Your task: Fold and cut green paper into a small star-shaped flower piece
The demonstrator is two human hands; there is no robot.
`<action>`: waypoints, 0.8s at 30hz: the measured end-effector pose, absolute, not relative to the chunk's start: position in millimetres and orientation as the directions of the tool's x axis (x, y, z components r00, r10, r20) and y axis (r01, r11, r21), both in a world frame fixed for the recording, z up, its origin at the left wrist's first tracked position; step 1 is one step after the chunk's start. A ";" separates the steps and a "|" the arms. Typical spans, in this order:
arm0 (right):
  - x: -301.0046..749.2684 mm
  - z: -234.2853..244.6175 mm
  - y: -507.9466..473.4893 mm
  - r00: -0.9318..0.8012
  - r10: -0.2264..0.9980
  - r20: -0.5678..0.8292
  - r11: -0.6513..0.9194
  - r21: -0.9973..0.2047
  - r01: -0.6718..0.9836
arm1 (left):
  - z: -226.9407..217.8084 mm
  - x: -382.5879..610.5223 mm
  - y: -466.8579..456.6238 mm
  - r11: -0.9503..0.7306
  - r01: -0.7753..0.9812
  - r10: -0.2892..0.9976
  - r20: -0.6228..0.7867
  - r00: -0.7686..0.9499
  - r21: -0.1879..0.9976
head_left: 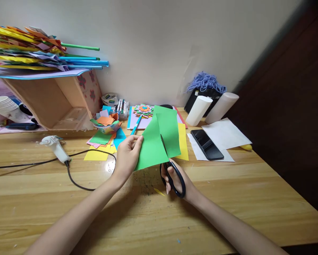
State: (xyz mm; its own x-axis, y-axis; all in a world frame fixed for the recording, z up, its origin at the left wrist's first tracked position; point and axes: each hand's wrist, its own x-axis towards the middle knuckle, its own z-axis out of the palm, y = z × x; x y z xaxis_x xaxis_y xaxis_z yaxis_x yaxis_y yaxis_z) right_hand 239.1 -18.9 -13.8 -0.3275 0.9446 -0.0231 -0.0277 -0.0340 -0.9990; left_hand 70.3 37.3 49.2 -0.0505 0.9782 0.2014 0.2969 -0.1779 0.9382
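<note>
Perhaps the cut could veer if the green paper [152,147] sags, since the left fingers [139,141] pinch only its left edge while the right fingers [167,187] grip the scissors [183,184].

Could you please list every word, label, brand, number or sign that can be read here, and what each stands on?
No text can be read for certain.
Roll: label marks, too small to read.
Markers: any print is too small.
Phone: dark screen, no readable text.
Green paper and scissors: no lettering visible.
</note>
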 end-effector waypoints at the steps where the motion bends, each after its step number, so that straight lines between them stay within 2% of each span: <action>1: 239.1 -14.1 -18.8 -0.320 0.947 -0.032 -0.041 -0.999 -0.021 | 49.1 70.3 37.3 -0.177 0.301 0.978 0.202 -0.053 0.937; 8: 242.6 -14.2 -17.6 -0.308 0.951 -0.032 -0.035 -0.999 -0.002 | 48.5 68.8 39.1 -0.150 0.322 0.986 0.167 -0.026 0.935; 13: 242.6 -10.3 -20.7 -0.408 0.911 -0.055 -0.053 -0.998 0.016 | 47.4 66.2 44.5 -0.187 0.383 0.976 0.216 -0.033 0.905; 24: 233.4 -5.7 -24.7 -0.514 0.851 -0.109 -0.199 -0.972 -0.122 | 44.0 71.5 36.9 -0.255 0.526 0.955 0.295 0.008 0.811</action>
